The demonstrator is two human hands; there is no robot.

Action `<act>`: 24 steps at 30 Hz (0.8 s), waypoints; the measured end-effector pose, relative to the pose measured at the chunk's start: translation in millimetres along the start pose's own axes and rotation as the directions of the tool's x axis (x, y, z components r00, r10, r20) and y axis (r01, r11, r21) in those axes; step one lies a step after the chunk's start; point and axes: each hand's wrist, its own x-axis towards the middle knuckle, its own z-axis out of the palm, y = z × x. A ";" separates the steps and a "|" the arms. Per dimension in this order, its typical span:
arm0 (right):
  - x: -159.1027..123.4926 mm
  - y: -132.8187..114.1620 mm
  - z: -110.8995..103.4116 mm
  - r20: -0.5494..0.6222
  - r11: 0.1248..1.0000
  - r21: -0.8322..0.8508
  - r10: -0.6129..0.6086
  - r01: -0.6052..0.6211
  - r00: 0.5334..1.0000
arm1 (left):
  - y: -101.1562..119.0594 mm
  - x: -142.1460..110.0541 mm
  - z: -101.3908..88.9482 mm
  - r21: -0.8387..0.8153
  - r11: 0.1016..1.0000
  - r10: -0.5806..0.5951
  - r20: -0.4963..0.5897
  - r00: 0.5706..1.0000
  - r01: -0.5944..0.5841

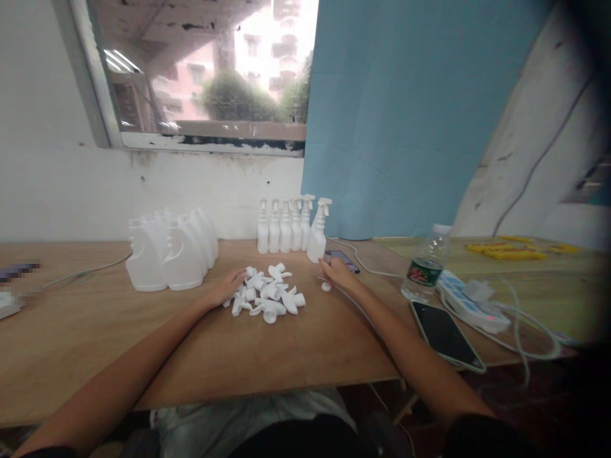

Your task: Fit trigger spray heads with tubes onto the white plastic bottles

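A loose pile of white trigger spray heads (272,291) lies on the wooden table in front of me. My left hand (230,285) rests at the pile's left edge, its fingers stretched out and touching or nearly touching the heads. To the right of the pile, my right hand (338,272) has its fingers pinched together. A small white round piece (326,286) shows just below those fingertips; I cannot make out what it is. Right behind this hand stands a white spray bottle (317,238) with its head on. Several more spray bottles (285,232) stand upright in a row beside it.
Translucent white handled bottles (184,257) stand grouped at the left. A dark phone (344,261) lies beyond my right hand. Farther right are a water bottle (424,270), a larger phone (446,334), a power strip (475,305) with cables, and yellow packets (506,249).
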 end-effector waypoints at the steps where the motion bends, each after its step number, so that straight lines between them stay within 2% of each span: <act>1: -0.2 -0.6 0.1 0.005 1.000 -0.001 -0.003 0.003 1.000 | 1.1 -0.5 -0.4 -0.004 1.000 -0.005 -0.005 1.000 0.005; 15: 0.9 -0.5 -1.8 0.015 1.000 -0.024 -0.003 0.004 1.000 | -6.2 1.5 0.1 -0.003 1.000 0.001 0.011 1.000 -0.001; 24: 4.4 4.7 -1.1 0.011 1.000 -0.009 0.012 -0.012 1.000 | -8.0 1.9 -0.4 -0.039 0.998 -0.041 0.009 0.999 0.041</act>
